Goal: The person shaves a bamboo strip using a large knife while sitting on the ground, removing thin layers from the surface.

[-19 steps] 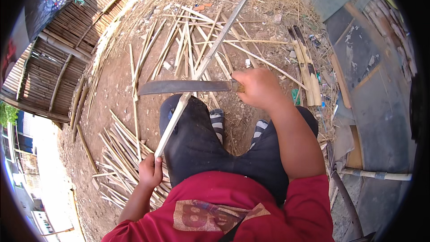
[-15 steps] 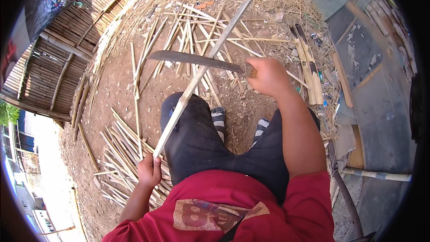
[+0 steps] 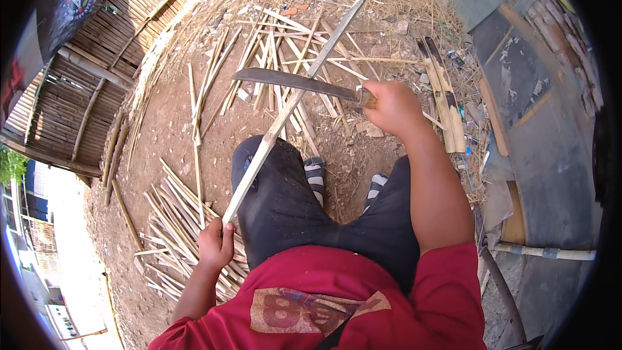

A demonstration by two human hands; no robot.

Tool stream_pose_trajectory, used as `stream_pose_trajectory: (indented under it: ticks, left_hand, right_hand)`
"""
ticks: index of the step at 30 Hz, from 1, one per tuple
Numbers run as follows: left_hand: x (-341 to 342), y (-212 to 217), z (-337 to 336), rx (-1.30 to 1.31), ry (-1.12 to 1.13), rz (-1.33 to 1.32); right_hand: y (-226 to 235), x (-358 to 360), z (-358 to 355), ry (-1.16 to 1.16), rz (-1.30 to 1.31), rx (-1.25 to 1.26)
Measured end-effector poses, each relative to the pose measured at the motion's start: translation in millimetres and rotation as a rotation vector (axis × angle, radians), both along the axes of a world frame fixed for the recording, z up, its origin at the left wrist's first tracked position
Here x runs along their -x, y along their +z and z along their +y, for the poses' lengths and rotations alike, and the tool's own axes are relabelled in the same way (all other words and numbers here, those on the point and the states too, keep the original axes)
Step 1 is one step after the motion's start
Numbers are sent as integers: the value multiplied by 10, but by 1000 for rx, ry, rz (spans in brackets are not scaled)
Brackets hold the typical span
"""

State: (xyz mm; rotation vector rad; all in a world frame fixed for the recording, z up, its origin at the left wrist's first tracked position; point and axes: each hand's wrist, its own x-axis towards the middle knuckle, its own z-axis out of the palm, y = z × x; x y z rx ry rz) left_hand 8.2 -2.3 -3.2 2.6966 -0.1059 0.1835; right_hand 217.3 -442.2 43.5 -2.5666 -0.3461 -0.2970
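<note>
My left hand (image 3: 216, 244) is closed round the near end of a long bamboo strip (image 3: 277, 123). The strip slants away to the upper right and crosses over my left thigh (image 3: 272, 201). Its near part is pale, its far part greyer. In my right hand (image 3: 395, 109) is the wooden handle of a machete (image 3: 278, 78). Its dark blade points left and lies across the strip, above its middle. Whether the edge bites into the strip, I cannot tell.
A heap of split strips (image 3: 178, 227) lies on the dirt at my left. More strips (image 3: 272, 58) are scattered ahead of my feet. Two split bamboo pieces (image 3: 442, 97) rest to the right, near dark sheets (image 3: 551, 155). A slatted bamboo structure (image 3: 78, 104) stands at the left.
The machete has moved slightly to the right along with my right hand. The strip's far end has dipped a little; my left hand stays at its near end.
</note>
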Motion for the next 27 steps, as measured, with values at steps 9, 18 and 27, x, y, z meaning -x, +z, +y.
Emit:
stream_pose_trajectory:
  ticks: [9,18,27]
  left_hand:
    - [24,110,18,28,4,72]
    - [-36,96,114,-24,-1,80]
    - [-67,107,113,-20,24,80]
  right_hand:
    - [-61,29,179,133,4,-17]
    - [-135,100,257,210,-95,37]
    - [-111,-59,-16,-19,-74,18]
